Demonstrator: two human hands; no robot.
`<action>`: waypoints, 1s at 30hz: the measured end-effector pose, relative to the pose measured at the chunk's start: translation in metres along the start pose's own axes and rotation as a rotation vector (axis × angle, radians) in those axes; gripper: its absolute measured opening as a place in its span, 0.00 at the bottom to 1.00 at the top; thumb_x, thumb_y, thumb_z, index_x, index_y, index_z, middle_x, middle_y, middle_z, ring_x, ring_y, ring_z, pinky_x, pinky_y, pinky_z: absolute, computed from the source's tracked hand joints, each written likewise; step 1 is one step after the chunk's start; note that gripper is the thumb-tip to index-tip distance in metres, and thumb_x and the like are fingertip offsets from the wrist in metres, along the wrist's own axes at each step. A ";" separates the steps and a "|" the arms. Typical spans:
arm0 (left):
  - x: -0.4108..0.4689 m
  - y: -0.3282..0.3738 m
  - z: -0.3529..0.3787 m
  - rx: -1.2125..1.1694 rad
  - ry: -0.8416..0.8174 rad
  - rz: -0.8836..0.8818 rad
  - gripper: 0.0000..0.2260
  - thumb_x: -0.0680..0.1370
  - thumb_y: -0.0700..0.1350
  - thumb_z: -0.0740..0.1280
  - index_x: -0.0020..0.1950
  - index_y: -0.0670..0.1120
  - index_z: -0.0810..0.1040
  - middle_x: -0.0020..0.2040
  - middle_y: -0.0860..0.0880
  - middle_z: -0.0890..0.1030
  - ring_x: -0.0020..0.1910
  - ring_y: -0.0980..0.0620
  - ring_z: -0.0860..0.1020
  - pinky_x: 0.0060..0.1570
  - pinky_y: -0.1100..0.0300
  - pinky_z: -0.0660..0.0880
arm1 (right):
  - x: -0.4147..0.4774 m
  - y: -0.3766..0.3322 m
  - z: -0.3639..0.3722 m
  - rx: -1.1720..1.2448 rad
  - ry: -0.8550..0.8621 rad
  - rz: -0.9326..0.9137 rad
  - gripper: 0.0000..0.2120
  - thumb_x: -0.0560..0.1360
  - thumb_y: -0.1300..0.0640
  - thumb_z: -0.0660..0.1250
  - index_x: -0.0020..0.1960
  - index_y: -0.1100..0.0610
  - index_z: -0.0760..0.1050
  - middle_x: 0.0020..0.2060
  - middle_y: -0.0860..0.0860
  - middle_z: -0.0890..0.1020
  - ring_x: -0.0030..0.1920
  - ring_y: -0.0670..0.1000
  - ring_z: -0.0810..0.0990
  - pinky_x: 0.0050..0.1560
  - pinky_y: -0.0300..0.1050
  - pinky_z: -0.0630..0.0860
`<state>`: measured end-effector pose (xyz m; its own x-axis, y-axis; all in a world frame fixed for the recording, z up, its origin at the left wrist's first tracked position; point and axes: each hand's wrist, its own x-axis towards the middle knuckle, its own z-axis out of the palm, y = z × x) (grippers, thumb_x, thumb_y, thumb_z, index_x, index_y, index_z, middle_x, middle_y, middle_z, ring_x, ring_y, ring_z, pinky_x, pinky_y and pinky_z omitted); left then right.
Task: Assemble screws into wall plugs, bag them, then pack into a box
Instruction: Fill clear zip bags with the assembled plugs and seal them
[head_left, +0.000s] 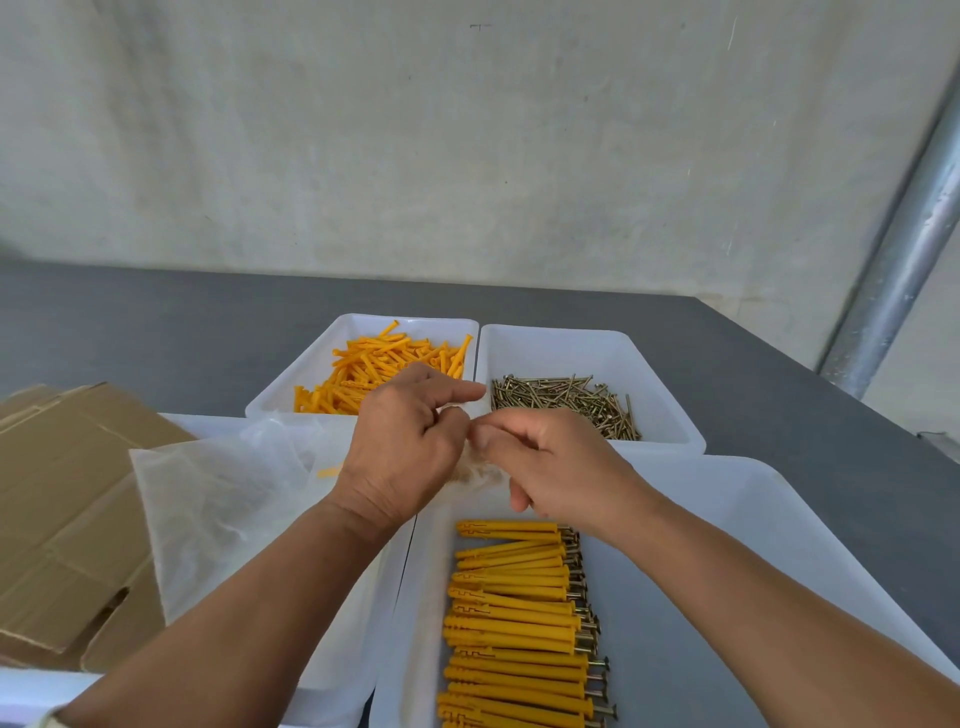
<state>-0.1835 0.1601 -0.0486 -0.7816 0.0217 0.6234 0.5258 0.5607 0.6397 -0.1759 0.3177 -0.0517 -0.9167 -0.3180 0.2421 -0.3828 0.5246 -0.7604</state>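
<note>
Assembled plugs (514, 613) fill the near tray (727, 519), bagging and boxing remain, I think; my left grip (400, 447) and right grip (550, 467) pinch what seems a clear bag (475, 470).

Four trays sit on the table (156, 322), which stands before a wall (467, 130). At the back, the plug tray (311, 364) lies left, just beside the screw tray (571, 348) on its right. In front, the bag tray (337, 649) lies left and a larger tray (727, 499) right, holding a row of fitted plugs (514, 623). Cardboard (62, 493) lies left of the bag tray. The left hand (400, 452) and right hand (550, 467) pinch a small bag (475, 470) above the larger tray's far end
</note>
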 end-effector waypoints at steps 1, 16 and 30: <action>0.001 0.000 0.000 -0.002 0.014 -0.019 0.19 0.69 0.42 0.58 0.53 0.43 0.85 0.45 0.53 0.77 0.45 0.64 0.76 0.46 0.77 0.67 | 0.000 -0.001 -0.002 -0.001 0.011 -0.006 0.10 0.81 0.47 0.61 0.55 0.45 0.81 0.27 0.37 0.79 0.24 0.41 0.78 0.28 0.31 0.71; 0.003 -0.005 -0.004 -0.104 0.077 -0.130 0.18 0.70 0.42 0.59 0.54 0.45 0.85 0.48 0.50 0.79 0.44 0.48 0.79 0.49 0.46 0.78 | 0.001 0.030 -0.003 -0.922 -0.355 0.208 0.15 0.76 0.65 0.60 0.33 0.55 0.62 0.34 0.50 0.67 0.38 0.51 0.69 0.29 0.40 0.60; 0.002 -0.012 -0.003 -0.101 0.074 -0.111 0.15 0.74 0.32 0.63 0.54 0.45 0.85 0.48 0.51 0.79 0.40 0.48 0.78 0.46 0.52 0.78 | -0.001 0.047 0.013 -0.886 -0.422 0.169 0.04 0.77 0.61 0.61 0.48 0.54 0.68 0.44 0.51 0.72 0.45 0.50 0.70 0.32 0.40 0.62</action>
<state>-0.1903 0.1511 -0.0539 -0.8118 -0.0992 0.5755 0.4715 0.4701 0.7461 -0.1913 0.3323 -0.0953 -0.9172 -0.3488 -0.1927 -0.3556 0.9346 0.0011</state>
